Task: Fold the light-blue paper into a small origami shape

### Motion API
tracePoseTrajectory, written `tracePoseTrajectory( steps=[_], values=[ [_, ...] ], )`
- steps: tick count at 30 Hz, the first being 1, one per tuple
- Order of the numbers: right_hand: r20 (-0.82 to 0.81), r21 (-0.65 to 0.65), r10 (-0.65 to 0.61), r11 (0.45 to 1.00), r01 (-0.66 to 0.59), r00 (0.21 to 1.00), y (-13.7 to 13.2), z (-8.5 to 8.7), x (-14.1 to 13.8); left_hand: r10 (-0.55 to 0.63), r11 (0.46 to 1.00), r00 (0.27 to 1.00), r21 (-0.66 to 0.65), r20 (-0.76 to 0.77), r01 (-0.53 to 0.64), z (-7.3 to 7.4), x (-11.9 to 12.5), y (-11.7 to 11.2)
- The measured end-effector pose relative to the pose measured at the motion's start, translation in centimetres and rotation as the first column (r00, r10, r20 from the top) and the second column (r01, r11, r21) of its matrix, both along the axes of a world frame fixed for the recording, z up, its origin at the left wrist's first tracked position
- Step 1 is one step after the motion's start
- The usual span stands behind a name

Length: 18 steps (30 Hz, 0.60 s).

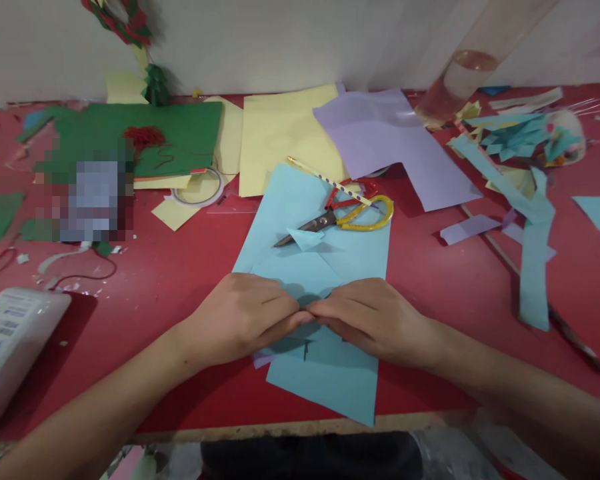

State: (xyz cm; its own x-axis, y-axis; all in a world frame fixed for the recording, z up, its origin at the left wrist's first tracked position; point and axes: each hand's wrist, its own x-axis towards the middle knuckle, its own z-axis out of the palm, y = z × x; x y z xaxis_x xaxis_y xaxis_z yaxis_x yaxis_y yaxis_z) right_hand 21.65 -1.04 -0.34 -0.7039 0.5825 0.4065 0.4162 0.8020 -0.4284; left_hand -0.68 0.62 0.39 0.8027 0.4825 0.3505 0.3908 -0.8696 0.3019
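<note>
At the wall (pixel 280 47), a wreath (pixel 139 30) is seen above a small paper tree (pixel 155 85). Red yarn (pixel 144 137) is laid on a green sheet (pixel 193 127), with a tape roll (pixel 221 183) placed at its corner. A yellow sheet (pixel 285 137) is partly covered by a purple sheet (pixel 385 133). At the right, a stick (pixel 577 343) is crossed by blue strips (pixel 535 267); at the left, a white box (pixel 15 347) is cut off by the frame.

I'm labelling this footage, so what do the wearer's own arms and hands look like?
The left hand and right hand are gloveless, with no ring or watch visible. The left forearm and right forearm show no sleeves; a small spot marks the left one near the wrist.
</note>
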Motion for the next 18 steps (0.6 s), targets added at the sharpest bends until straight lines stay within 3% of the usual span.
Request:
tracePoseTrajectory(
  steps=[18],
  values=[
    [-0.005, 0.017, 0.003, 1.000, -0.003, 1.000, 0.03, -0.07, 0.00, -0.002, 1.000, 1.000, -0.007, 0.003, 0.002, -0.03, -0.07, -0.03]
  ],
)
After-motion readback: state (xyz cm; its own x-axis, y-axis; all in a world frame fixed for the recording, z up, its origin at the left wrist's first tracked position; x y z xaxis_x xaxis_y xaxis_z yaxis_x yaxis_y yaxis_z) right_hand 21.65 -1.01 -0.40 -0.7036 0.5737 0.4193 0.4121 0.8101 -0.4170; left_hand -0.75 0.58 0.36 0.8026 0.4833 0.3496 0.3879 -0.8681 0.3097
